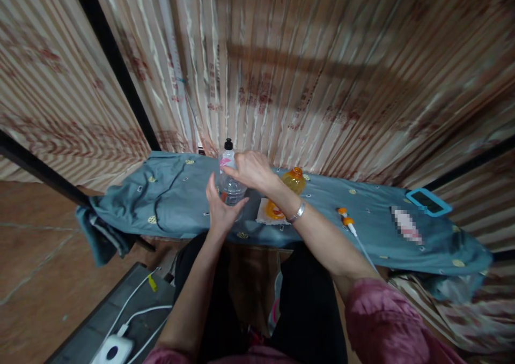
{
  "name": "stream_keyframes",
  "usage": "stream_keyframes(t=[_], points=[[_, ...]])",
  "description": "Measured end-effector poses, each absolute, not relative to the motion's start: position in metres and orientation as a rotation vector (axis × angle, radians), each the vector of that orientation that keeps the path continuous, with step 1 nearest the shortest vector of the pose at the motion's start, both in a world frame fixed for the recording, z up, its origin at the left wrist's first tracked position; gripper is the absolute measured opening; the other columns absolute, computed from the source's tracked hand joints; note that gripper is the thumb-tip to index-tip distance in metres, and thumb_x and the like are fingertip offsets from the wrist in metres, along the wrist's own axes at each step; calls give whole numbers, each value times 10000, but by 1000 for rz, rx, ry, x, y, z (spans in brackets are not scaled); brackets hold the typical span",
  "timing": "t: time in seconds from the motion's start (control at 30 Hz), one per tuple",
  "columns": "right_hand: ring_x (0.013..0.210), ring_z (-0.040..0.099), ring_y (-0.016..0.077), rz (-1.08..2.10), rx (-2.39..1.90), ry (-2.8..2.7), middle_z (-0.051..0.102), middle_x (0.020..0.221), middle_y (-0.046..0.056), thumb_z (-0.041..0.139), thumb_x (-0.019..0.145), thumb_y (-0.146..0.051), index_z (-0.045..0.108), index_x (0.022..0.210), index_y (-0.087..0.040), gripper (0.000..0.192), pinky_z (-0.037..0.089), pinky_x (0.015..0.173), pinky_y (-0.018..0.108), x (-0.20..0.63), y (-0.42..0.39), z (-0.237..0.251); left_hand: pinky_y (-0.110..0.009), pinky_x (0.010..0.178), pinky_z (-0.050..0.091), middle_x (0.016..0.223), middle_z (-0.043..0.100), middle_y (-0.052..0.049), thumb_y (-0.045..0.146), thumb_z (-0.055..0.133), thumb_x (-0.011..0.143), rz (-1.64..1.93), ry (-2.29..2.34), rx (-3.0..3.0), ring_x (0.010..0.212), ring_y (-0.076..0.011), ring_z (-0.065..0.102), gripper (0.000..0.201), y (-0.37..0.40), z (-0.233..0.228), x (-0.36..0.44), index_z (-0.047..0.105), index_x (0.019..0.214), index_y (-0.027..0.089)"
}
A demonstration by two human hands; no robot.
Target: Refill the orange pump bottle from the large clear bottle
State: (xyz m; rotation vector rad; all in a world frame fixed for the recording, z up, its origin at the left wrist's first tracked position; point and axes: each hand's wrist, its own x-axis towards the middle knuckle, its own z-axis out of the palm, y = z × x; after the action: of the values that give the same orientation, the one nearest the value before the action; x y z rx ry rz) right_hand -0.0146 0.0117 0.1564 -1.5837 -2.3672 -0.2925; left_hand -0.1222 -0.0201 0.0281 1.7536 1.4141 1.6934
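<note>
A clear plastic bottle (233, 188) stands on the cloth-covered surface, between my two hands. My left hand (222, 207) curves round its lower part from the near side, thumb on the right and fingers on the left. Over the bottle's top, my right hand (252, 170) is closed, and it hides the neck and whatever the fingers grip. Just behind is another bottle (227, 154) with a black cap and a pink-and-white label. An amber bottle (294, 180) is to the right, beyond my right wrist. Partly behind that wrist, an orange item (274, 209) lies on a white sheet (262, 215).
A teal patterned cloth (322, 227) covers the narrow surface. Farther right are an orange-and-white cable end (345, 217), a blurred-out item (406, 225) and a blue-framed device (429, 202). Curtains hang behind. At lower left, a dark table (92, 313) bears a white device (113, 349) with cables.
</note>
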Motion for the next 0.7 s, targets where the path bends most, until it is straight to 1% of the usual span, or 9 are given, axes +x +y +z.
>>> stream_keyframes(t=[0.1, 0.17, 0.3, 0.47, 0.57, 0.7], points=[[909, 688, 332, -314, -1596, -2385, 737, 932, 215, 394, 937, -492, 683, 968, -64, 518, 444, 705, 349, -14, 11, 153, -416, 1063, 404, 1385, 440, -144, 348, 833, 553, 1617, 1361, 1594, 1264, -301, 466, 1016, 3, 17, -111, 268, 1382, 186], [889, 691, 321, -329, -1595, -2400, 740, 924, 210, 393, 934, -495, 681, 955, -71, 514, 433, 685, 334, -11, 12, 151, -386, 1039, 426, 1347, 483, -117, 309, 824, 559, 1622, 1348, 1557, 1229, -281, 501, 975, 7, 12, -107, 285, 1365, 203], [846, 695, 305, -340, -1571, -2444, 743, 901, 201, 366, 934, -501, 677, 928, -82, 522, 405, 640, 318, -6, 15, 151, -364, 1017, 437, 1333, 492, -111, 280, 814, 559, 1635, 1350, 1539, 1214, -276, 513, 946, 3, 12, -107, 298, 1348, 202], [814, 688, 294, -307, -1502, -2546, 744, 886, 194, 355, 934, -474, 678, 903, -91, 501, 372, 604, 314, -3, 16, 161, -369, 997, 451, 1314, 503, -124, 253, 810, 538, 1680, 1345, 1533, 1190, -276, 533, 938, 4, 12, -106, 313, 1330, 181], [807, 679, 285, -260, -1425, -2637, 744, 892, 187, 407, 917, -410, 676, 915, -98, 412, 356, 595, 312, -1, 15, 168, -368, 985, 463, 1302, 518, -133, 231, 811, 526, 1716, 1344, 1560, 1178, -271, 544, 935, 5, 10, -105, 326, 1323, 167], [732, 664, 289, -190, -1355, -2730, 734, 825, 204, 496, 860, -291, 670, 935, -76, 286, 332, 561, 316, -1, 16, 178, -370, 983, 467, 1301, 526, -139, 232, 815, 519, 1719, 1337, 1569, 1170, -268, 552, 944, 6, 8, -105, 329, 1325, 160]])
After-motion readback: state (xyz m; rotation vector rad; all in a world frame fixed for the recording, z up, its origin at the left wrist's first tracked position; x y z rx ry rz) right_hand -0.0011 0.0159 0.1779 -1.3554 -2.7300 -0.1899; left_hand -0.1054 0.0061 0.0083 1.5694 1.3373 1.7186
